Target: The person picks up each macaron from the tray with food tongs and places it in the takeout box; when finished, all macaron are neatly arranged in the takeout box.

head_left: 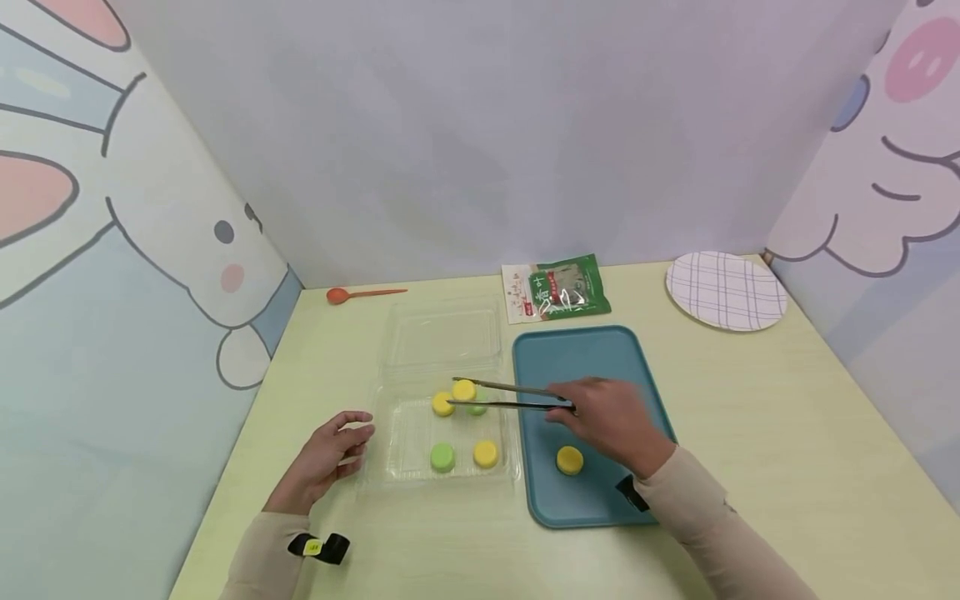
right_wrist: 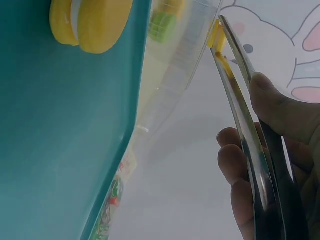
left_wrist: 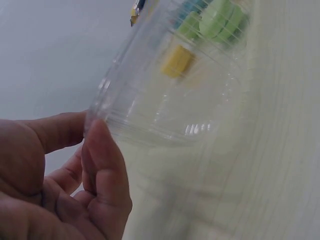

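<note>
My right hand grips a pair of metal tongs over the blue tray's left side. Between the tong tips is a yellow macaron, held above the clear plastic clamshell container. Inside that container are two green macarons and two more yellow ones. At the container's left edge, my left hand pinches the clear rim between thumb and finger, as the left wrist view shows. Another yellow macaron lies on the blue tray, near my right wrist.
The container's lid lies folded back behind it. A green and white food packet lies behind the tray, with a checked plate at the back right. An orange spoon is at the back left. Walls border the table's back and sides.
</note>
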The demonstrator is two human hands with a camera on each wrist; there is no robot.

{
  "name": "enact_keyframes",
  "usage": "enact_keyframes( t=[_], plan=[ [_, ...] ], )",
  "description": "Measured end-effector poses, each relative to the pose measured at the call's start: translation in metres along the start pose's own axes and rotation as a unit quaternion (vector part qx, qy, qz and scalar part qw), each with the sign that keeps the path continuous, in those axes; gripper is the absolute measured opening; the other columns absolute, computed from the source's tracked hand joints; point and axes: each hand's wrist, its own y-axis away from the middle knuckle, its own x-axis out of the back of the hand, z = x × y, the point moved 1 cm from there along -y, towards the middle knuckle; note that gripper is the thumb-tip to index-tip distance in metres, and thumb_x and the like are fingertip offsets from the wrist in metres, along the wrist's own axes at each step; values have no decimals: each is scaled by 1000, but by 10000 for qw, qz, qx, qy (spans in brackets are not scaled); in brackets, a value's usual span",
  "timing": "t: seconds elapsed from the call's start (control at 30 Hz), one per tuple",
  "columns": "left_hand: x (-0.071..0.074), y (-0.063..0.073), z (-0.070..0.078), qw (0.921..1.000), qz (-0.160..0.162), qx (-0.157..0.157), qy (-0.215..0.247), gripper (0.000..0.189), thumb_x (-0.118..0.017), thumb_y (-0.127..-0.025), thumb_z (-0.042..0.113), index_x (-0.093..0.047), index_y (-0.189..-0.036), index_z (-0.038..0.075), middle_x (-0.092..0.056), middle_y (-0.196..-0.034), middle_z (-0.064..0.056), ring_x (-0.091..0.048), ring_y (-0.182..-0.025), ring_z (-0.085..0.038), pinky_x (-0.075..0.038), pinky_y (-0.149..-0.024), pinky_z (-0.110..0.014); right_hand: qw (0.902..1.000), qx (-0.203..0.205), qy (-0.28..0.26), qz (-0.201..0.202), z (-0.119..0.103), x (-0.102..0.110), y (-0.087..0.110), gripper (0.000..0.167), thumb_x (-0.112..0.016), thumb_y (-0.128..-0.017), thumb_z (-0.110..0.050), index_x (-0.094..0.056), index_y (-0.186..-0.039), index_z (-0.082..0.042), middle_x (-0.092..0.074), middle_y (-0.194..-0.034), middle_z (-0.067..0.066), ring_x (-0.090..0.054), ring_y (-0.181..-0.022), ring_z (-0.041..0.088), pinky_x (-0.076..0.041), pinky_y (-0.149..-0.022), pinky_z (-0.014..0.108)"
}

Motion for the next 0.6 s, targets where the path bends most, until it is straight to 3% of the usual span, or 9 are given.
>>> enact_keyframes(
  t=[0.6],
  plan=[
    [-1,0,1,10000,-54,25,67,42,-64,-101,24,-48,-133,2,-54,-78,-1,-51,-70,-13,-50,-62,-26,9992,11,-228,-321,-14,-22,-22,34,-87,-79,-35,-79,-108,-19,-75,-91,0,-68,-70,13,-36,-41,23]
  ],
)
